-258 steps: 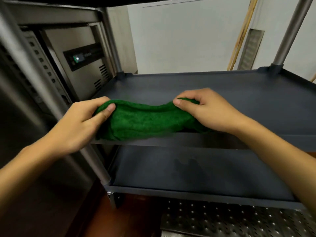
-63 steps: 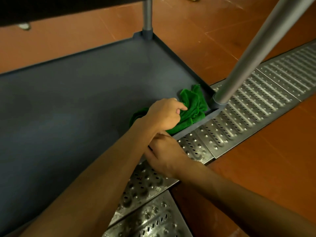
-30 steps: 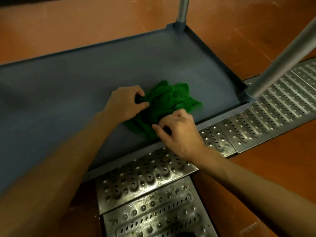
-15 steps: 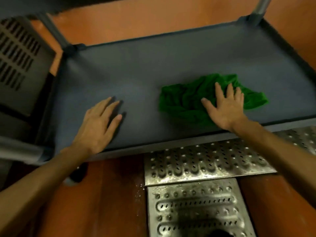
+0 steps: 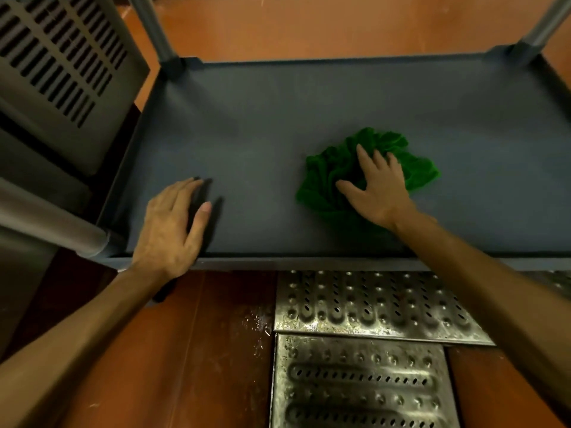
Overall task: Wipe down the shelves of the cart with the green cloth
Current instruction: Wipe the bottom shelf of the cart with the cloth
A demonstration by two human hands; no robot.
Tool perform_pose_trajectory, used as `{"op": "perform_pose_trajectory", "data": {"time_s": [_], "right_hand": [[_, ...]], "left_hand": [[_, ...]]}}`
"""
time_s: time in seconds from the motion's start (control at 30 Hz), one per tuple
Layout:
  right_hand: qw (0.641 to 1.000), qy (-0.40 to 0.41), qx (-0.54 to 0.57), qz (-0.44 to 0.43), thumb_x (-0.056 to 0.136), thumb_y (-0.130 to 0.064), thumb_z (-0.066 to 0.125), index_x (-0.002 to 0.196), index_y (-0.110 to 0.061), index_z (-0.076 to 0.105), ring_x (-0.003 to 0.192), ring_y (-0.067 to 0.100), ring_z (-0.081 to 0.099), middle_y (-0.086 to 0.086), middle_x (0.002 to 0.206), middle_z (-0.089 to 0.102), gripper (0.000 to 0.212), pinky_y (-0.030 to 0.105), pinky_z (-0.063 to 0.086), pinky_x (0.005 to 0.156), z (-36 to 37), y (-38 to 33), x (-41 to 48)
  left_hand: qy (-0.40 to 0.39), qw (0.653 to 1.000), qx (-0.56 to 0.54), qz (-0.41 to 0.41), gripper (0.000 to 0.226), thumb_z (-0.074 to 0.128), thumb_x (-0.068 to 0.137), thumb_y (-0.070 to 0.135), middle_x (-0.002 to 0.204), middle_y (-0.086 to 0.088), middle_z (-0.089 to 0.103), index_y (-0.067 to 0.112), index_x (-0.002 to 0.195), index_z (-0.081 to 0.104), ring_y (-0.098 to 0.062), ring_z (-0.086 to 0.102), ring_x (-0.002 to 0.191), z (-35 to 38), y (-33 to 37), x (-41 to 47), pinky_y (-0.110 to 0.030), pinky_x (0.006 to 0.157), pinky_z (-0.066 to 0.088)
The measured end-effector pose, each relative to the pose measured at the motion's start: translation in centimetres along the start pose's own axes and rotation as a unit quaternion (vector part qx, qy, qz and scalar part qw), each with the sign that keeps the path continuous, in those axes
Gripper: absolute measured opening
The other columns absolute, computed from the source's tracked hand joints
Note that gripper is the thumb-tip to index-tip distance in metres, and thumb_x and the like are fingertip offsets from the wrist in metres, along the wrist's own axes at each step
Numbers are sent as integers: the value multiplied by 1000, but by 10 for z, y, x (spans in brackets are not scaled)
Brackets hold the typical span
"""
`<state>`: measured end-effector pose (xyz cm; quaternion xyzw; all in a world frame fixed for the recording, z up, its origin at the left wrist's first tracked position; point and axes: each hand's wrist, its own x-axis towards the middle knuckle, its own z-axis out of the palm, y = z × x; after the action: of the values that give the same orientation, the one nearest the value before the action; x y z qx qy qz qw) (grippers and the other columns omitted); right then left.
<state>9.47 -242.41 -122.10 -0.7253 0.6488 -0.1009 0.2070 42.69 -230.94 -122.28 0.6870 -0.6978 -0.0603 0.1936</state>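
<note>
Two hands lie on the cart's dark blue-grey bottom shelf (image 5: 309, 97), a flat tray with a low raised rim. Grey posts (image 5: 153, 29) rise from the shelf corners that are in view. Behind the shelf is an orange-brown tiled floor (image 5: 324, 23). In front of it, perforated steel drain grates (image 5: 370, 307) are set into the same floor. A vented metal panel (image 5: 58, 54) stands off the shelf's left end.

The green cloth (image 5: 321, 183) lies crumpled near the shelf's middle, slightly toward the front. The right hand (image 5: 381, 189) presses on the cloth with its fingers spread and straight, gripping nothing. The left hand (image 5: 170, 225) lies flat, palm down, on bare shelf by the front-left corner.

Half a second ago the cloth lay spread wider along the shelf; it is now more bunched. A second ago both hands gripped the cloth.
</note>
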Motion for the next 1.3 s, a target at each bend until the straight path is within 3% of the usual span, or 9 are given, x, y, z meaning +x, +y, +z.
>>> {"op": "perform_pose_trajectory", "data": {"time_s": [0.27, 0.6, 0.8, 0.93, 1.1, 1.3], "right_hand": [[990, -77, 32, -116, 98, -44, 44, 157, -29, 11, 150, 34, -5, 9, 164, 7, 69, 45, -4, 119, 33, -53, 10], [956, -147, -15, -254, 96, -62, 34, 156, -35, 5, 149, 32, -11, 4, 165, 0, 72, 44, -8, 118, 68, -118, 1], [944, -166, -26, -285, 81, -82, 38, 155, -40, 5, 149, 29, -14, 1, 165, -2, 91, 47, -8, 121, 72, -136, -16], [944, -151, -16, -293, 88, -64, 49, 155, -38, 10, 150, 29, -10, 2, 165, 3, 82, 46, -4, 121, 70, -133, -15], [951, -124, 2, -285, 84, -48, 61, 154, -35, 22, 148, 30, 4, 3, 161, 18, 81, 47, 9, 120, 68, -130, -18], [950, -107, 18, -293, 85, -27, 61, 150, -30, 36, 143, 28, 20, 3, 153, 34, 70, 49, 25, 115, 55, -108, -22]], "left_hand": [[17, 999, -23, -21, 61, 26, 102, 56, 149, -11, 44, 19, 151, 28, -27, 40, 138, 3, -1, -2, -48, 114, 34], [25, 999, -29, -11, 60, 29, 102, 52, 147, -11, 44, 16, 151, 31, -27, 39, 137, 3, -4, 0, -44, 114, 33], [19, 999, -20, 45, 57, 30, 103, 44, 148, -12, 45, 10, 149, 35, -28, 42, 137, 0, -6, 2, -48, 113, 33], [11, 999, -20, 42, 55, 30, 103, 45, 147, -11, 46, 14, 148, 35, -26, 41, 137, 1, -8, 3, -46, 114, 32], [-3, 1000, -10, 24, 57, 30, 102, 49, 148, -11, 45, 16, 148, 35, -27, 40, 137, 2, -11, 3, -46, 114, 32], [-22, 1000, -7, 2, 62, 25, 102, 53, 150, -13, 44, 15, 149, 34, -29, 39, 139, 1, -13, 1, -50, 115, 31]]}}
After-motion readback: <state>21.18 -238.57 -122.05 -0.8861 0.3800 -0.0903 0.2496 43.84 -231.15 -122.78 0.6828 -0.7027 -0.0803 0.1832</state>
